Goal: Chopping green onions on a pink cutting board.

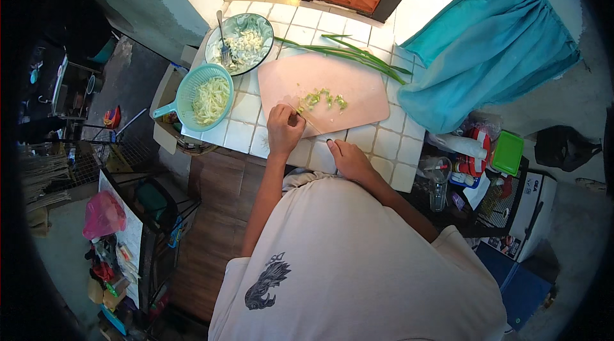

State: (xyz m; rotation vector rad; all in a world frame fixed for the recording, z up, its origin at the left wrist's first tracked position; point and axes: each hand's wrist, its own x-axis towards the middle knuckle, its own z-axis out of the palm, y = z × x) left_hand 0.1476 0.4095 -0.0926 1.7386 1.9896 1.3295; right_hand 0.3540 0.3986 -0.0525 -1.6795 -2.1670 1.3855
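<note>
A pink cutting board (331, 72) lies on the white tiled counter, with chopped green pieces (322, 99) near its middle. My right hand (349, 159) is closed around the handle of a knife (314, 123), whose blade reaches up and left over the board's near edge. At the blade's tip, my left hand (285, 127) rests on the board with fingers and thumb curled together; whether something is pinched between them cannot be told. Long green onion stalks (355, 53) lie across the board's far edge.
Left of the board stand a teal strainer (231, 96) of pale shredded vegetable and a bowl (269, 48) with chopped white pieces and a fork (220, 29). A teal curtain (484, 53) hangs at the right, above a cluttered rack with a green lidded container (507, 152).
</note>
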